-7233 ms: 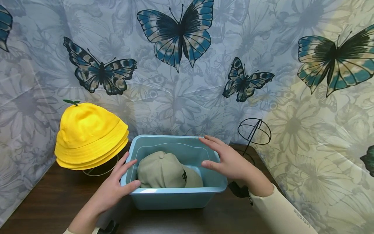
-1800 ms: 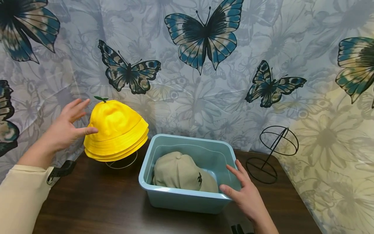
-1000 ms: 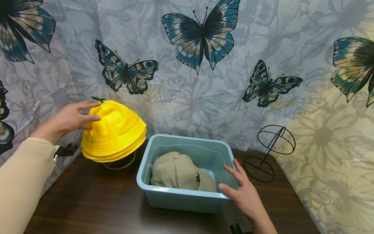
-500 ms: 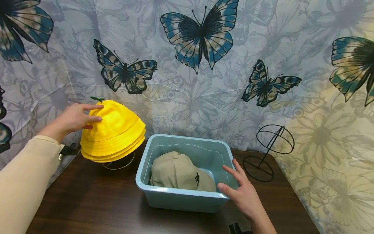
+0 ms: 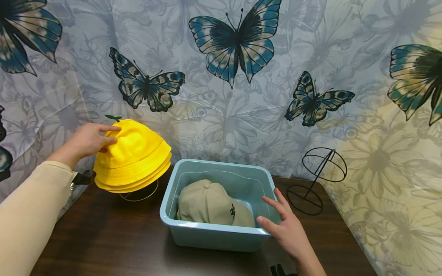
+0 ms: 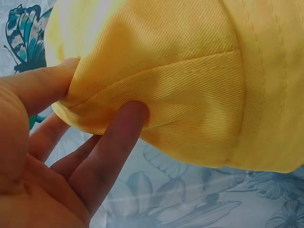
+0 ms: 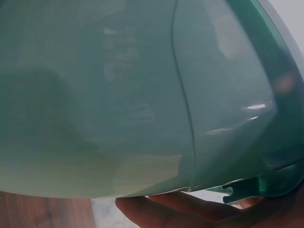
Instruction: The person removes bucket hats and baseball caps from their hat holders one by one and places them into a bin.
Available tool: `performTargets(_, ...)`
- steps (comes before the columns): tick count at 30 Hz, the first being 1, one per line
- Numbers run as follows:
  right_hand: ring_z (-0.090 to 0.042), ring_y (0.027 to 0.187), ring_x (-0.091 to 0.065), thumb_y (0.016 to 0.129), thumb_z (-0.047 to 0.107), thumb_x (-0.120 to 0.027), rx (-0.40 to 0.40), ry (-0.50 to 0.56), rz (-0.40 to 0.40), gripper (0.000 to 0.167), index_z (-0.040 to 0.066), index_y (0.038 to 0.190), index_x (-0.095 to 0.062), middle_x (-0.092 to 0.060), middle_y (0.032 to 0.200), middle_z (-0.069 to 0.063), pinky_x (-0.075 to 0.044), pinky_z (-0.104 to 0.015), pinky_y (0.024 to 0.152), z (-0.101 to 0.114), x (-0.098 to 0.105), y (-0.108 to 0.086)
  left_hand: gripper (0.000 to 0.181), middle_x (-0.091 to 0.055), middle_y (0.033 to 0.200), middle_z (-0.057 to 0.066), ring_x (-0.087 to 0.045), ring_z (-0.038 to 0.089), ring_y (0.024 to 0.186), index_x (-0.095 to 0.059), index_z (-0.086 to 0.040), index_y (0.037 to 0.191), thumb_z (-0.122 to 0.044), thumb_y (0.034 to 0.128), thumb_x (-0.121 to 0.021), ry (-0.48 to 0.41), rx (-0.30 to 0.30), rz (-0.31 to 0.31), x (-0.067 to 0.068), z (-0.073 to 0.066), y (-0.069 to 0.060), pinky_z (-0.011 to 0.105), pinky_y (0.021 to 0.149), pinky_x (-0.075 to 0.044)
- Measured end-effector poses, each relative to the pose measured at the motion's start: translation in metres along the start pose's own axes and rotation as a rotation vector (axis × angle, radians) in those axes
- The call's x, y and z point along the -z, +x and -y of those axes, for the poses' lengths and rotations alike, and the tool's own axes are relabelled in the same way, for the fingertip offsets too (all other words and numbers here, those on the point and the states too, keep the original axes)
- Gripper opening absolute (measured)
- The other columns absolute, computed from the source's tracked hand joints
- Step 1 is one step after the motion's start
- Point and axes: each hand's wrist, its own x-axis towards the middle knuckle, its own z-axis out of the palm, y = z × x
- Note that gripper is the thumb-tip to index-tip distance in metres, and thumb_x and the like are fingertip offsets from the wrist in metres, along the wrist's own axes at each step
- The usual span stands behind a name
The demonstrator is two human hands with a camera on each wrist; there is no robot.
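Note:
Yellow bucket hats (image 5: 134, 153) with a green sprout on top sit tilted on a wire stand at the left, their brims stacked in layers. My left hand (image 5: 88, 141) pinches the side of the top hat's crown; in the left wrist view, the fabric (image 6: 180, 104) creases between thumb and index finger. A light blue plastic bin (image 5: 210, 239) stands mid-table with an olive baseball cap (image 5: 203, 203) inside, its brim toward the right. My right hand (image 5: 288, 226) rests at the bin's front right corner, fingers loosely extended; in the right wrist view, fingers (image 7: 166, 211) show along the bin's edge.
A bare black wire hat stand (image 5: 315, 180) stands right of the bin, near the table's right edge. Under the yellow hats shows the ring of their stand (image 5: 139, 197). A butterfly-print cloth (image 5: 224, 126) hangs close behind the dark wooden table (image 5: 114, 237).
My left hand has left the bin's left side, reached over to the yellow hats and taken hold of the top crown. My right hand has slid to the bin's front right corner. The view has shifted left.

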Motion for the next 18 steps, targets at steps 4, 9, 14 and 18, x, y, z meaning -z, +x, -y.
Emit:
performTargets(4, -0.046, 0.144, -0.019, 0.089, 0.042, -0.075, 0.002, 0.000, -0.004, 0.063, 0.016, 0.143, -0.056, -0.014, 0.165, -0.005, -0.031, -0.074, 0.096, 0.001, 0.000, 0.000, 0.053, -0.042, 0.132, 0.038, -0.065, 0.025, 0.071, -0.050, -0.001, 0.144, -0.019, 0.0975, -0.067, 0.029, -0.003, -0.017, 0.001, 0.000, 0.002, 0.036, 0.061, -0.054)
performTargets(9, -0.046, 0.144, -0.020, 0.089, 0.041, -0.075, 0.008, 0.000, -0.007, 0.062, 0.015, 0.142, -0.057, -0.014, 0.165, -0.006, -0.032, -0.073, 0.095, 0.002, 0.000, -0.001, 0.052, -0.049, 0.118, 0.034, -0.063, 0.024, 0.067, -0.050, 0.000, 0.143, -0.019, 0.0977, -0.067, 0.046, -0.019, -0.047, 0.005, -0.001, 0.001, 0.036, 0.058, -0.052)
performTargets(14, -0.047, 0.144, -0.019, 0.089, 0.038, -0.076, 0.009, 0.022, -0.006, 0.061, 0.015, 0.142, -0.057, -0.014, 0.165, -0.007, -0.033, -0.073, 0.095, 0.003, 0.000, -0.001, 0.048, -0.056, 0.111, 0.032, -0.061, 0.025, 0.064, -0.053, -0.001, 0.141, -0.020, 0.0985, -0.065, 0.070, -0.029, -0.110, 0.011, -0.003, -0.001, 0.035, 0.056, -0.052)
performTargets(18, -0.047, 0.144, -0.018, 0.089, 0.038, -0.076, 0.002, 0.032, -0.003, 0.062, 0.014, 0.142, -0.056, -0.013, 0.165, -0.006, -0.032, -0.073, 0.096, 0.003, 0.000, -0.001, 0.048, -0.051, 0.122, 0.035, -0.059, 0.027, 0.067, -0.054, -0.002, 0.140, -0.020, 0.0980, -0.066, 0.077, -0.026, -0.148, 0.015, -0.005, -0.002, 0.035, 0.057, -0.050)
